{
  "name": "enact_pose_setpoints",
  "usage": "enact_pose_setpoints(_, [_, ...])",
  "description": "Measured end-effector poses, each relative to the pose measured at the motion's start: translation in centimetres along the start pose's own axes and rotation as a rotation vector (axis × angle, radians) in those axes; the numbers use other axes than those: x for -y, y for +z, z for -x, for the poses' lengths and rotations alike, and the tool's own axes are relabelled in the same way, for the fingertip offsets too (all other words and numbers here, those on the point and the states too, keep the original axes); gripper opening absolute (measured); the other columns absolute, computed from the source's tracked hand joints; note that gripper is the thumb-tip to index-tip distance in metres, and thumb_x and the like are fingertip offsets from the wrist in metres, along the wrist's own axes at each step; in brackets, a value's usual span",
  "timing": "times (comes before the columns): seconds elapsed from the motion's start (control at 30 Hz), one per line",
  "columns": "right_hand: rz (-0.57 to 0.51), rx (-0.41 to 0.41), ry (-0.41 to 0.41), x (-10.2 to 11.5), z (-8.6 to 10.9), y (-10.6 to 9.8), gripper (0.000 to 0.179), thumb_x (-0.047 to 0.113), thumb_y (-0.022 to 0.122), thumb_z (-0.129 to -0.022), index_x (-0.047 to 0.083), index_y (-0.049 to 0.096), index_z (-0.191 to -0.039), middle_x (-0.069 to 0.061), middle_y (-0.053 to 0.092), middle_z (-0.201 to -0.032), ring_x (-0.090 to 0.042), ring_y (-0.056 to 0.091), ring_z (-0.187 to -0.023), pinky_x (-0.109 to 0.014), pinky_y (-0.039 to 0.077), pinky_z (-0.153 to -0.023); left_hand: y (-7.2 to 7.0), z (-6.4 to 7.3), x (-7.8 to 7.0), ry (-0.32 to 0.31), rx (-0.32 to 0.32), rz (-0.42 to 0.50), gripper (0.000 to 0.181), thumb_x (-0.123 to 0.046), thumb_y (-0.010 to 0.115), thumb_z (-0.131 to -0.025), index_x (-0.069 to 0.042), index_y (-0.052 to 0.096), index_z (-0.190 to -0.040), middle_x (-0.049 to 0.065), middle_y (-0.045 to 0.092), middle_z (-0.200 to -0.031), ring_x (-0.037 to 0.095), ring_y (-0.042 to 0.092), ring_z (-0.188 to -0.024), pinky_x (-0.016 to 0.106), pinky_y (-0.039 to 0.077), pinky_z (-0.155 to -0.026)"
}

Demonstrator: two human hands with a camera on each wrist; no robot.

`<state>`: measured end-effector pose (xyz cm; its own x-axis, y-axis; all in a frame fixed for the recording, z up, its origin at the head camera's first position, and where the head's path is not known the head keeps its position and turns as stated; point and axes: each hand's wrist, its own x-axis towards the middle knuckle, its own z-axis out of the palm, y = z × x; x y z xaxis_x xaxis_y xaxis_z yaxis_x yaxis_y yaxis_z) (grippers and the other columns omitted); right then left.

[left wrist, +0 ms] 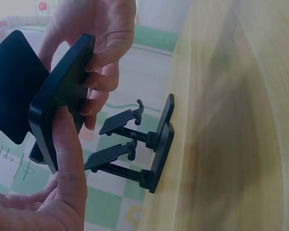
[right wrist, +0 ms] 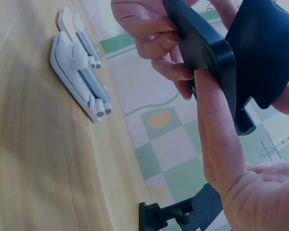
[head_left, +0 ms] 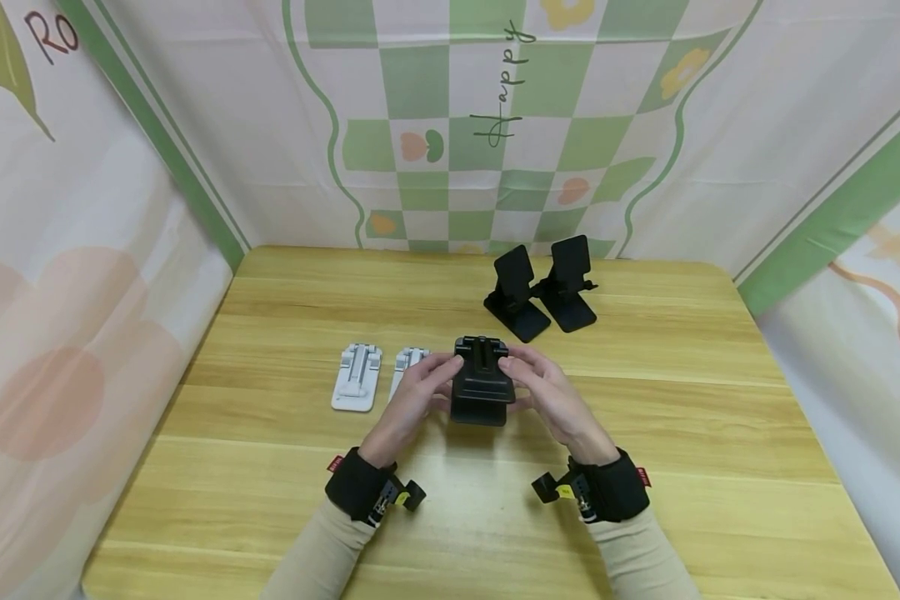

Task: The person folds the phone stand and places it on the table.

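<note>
A black folding phone stand (head_left: 483,387) is held above the table between both hands, its plate and base partly apart. My left hand (head_left: 411,400) grips its left edge, with the thumb on top and the fingers beneath. On the opposite edge my right hand (head_left: 558,404) holds it the same way. Both wrist views show fingertips pressed against the underside of the stand's thick base (left wrist: 62,96). The upper plate (right wrist: 262,48) stands at an angle to that base.
Two white folded phone stands (head_left: 357,379) lie flat to the left, one partly hidden behind my left hand. At the back stand two black unfolded phone stands (head_left: 517,292), side by side. A printed cloth (head_left: 412,83) hangs behind the wooden table (head_left: 285,492).
</note>
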<state>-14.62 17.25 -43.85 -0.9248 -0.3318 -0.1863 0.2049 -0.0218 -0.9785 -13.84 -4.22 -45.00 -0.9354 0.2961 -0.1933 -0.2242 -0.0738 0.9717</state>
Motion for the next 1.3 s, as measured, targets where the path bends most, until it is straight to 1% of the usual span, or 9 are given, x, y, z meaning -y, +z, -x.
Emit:
enact_pose_setpoints(0.27, [0.002, -0.001, 0.0, 0.1, 0.0, 0.1, 0.062, 0.03, 0.053, -0.096, -0.001, 0.03, -0.143, -0.023, 0.047, -0.131, -0.021, 0.056, -0.098, -0.044, 0.056, -0.072, 0.0, 0.0, 0.0, -0.002, -0.002, 0.001, 0.06, -0.047, 0.057, -0.09, -0.006, 0.049, -0.132, 0.014, 0.062, -0.11, 0.02, 0.059, -0.08, 0.032, 0.052, -0.073])
enact_pose_setpoints(0.5, [0.011, -0.01, 0.003, 0.0, 0.1, 0.1, 0.064, 0.027, 0.056, -0.094, 0.0, 0.028, -0.145, -0.025, 0.046, -0.133, -0.019, 0.059, -0.096, -0.037, 0.057, -0.069, -0.2, -0.2, 0.3, 0.006, -0.014, 0.007, 0.059, -0.047, 0.06, -0.087, -0.008, 0.051, -0.13, 0.013, 0.063, -0.112, 0.021, 0.058, -0.087, 0.036, 0.051, -0.076])
enact_pose_setpoints(0.7, [0.015, -0.006, 0.004, -0.2, 0.0, 0.1, 0.065, 0.025, 0.058, -0.093, 0.002, 0.029, -0.145, -0.023, 0.047, -0.129, -0.021, 0.059, -0.099, -0.037, 0.057, -0.07, -0.2, -0.5, 0.7, 0.007, -0.024, 0.029, 0.055, -0.039, 0.063, -0.087, -0.007, 0.052, -0.129, 0.014, 0.064, -0.114, 0.021, 0.06, -0.088, 0.04, 0.05, -0.077])
enact_pose_setpoints(0.93, [0.024, -0.001, -0.008, -0.4, 0.0, 0.0, 0.064, 0.022, 0.06, -0.092, 0.002, 0.03, -0.144, -0.022, 0.047, -0.127, -0.02, 0.061, -0.094, -0.034, 0.057, -0.067, -0.2, -0.4, 0.6, -0.009, -0.022, 0.032, 0.051, -0.03, 0.061, -0.09, -0.006, 0.048, -0.133, 0.014, 0.063, -0.114, 0.02, 0.061, -0.088, 0.039, 0.051, -0.078])
enact_pose_setpoints(1.03, [0.032, -0.001, -0.012, -0.5, 0.0, 0.0, 0.064, 0.021, 0.06, -0.092, 0.002, 0.03, -0.145, -0.022, 0.047, -0.127, -0.02, 0.061, -0.092, -0.035, 0.057, -0.068, -0.1, -0.2, 0.4, -0.008, -0.014, 0.023, 0.048, -0.025, 0.06, -0.092, -0.005, 0.048, -0.134, 0.014, 0.063, -0.111, 0.018, 0.061, -0.086, 0.035, 0.052, -0.076])
enact_pose_setpoints(1.13, [0.042, 0.0, -0.016, -0.7, -0.1, 0.0, 0.063, 0.021, 0.06, -0.092, 0.003, 0.03, -0.145, -0.021, 0.048, -0.124, -0.02, 0.062, -0.09, -0.035, 0.057, -0.068, 0.1, 0.2, -0.3, -0.003, -0.012, 0.01, 0.046, -0.019, 0.058, -0.092, -0.002, 0.048, -0.133, 0.012, 0.062, -0.109, 0.016, 0.061, -0.083, 0.032, 0.052, -0.074])
enact_pose_setpoints(1.3, [0.058, -0.003, -0.017, -0.9, -0.1, 0.0, 0.065, 0.02, 0.06, -0.092, 0.001, 0.028, -0.145, -0.02, 0.049, -0.119, -0.018, 0.062, -0.086, -0.034, 0.058, -0.068, 0.5, 1.0, -1.3, 0.015, -0.017, -0.007, 0.045, -0.016, 0.058, -0.092, 0.0, 0.048, -0.133, 0.011, 0.062, -0.104, 0.014, 0.061, -0.082, 0.036, 0.051, -0.078])
